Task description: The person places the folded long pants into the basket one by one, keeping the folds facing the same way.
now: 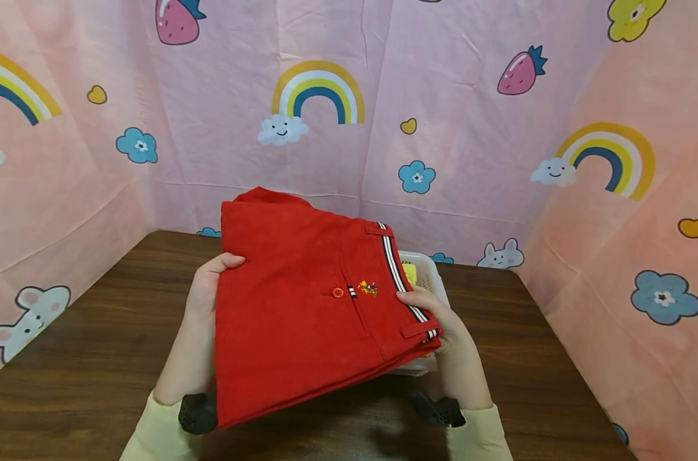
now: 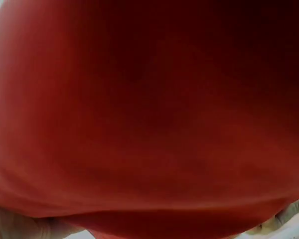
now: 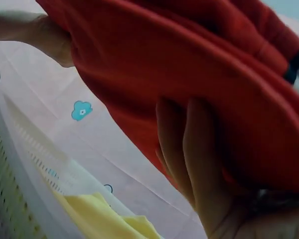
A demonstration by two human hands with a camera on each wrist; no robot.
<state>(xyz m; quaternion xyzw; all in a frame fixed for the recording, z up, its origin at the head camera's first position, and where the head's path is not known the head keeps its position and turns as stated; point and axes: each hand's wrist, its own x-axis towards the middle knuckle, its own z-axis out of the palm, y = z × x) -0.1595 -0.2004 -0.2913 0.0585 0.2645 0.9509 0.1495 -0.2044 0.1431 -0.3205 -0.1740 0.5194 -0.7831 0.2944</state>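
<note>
Folded red pants (image 1: 285, 301) are held up between both hands, tilted, with a striped waistband on the right and a buttoned back pocket bearing a small embroidered emblem. My left hand (image 1: 205, 288) grips the folded edge at the left, thumb on top and the other fingers hidden beneath. At the waistband, my right hand (image 1: 446, 320) pinches the cloth with its thumb above. In the right wrist view, fingers (image 3: 197, 144) of that hand press against the underside. Red cloth (image 2: 149, 149) fills most of the left wrist view.
A white perforated plastic basket (image 1: 435, 275) stands on the dark wooden table (image 1: 89, 358), partly hidden behind the pants. Yellow cloth (image 3: 104, 214) lies in it. Pink patterned fabric (image 1: 337, 160) hangs around the back and sides of the table.
</note>
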